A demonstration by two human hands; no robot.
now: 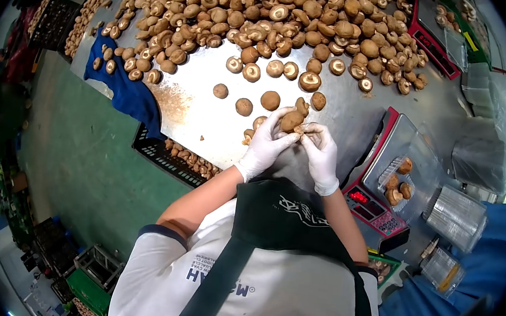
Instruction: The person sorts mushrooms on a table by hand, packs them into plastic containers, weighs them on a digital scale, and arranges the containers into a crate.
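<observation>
My left hand (264,147), in a white glove, is closed around a brown shiitake mushroom (291,123) above the near edge of the metal table (198,122). My right hand (320,156), also gloved, pinches at the pale stem end of that mushroom. Just beyond the fingers is another mushroom (302,106), partly covered; whether it is held too I cannot tell. Loose mushrooms lie close by, among them a round cap (270,100) and a smaller cap (318,101). A few more are partly hidden behind my left hand.
A big shiitake heap (249,11) covers the far side. To the right, a red-edged scale (381,216) bears a clear plastic tray (387,171) with several mushrooms. Stacked trays (457,217) stand beyond it. A blue cloth (128,94) drapes the left edge, above a black crate (164,160).
</observation>
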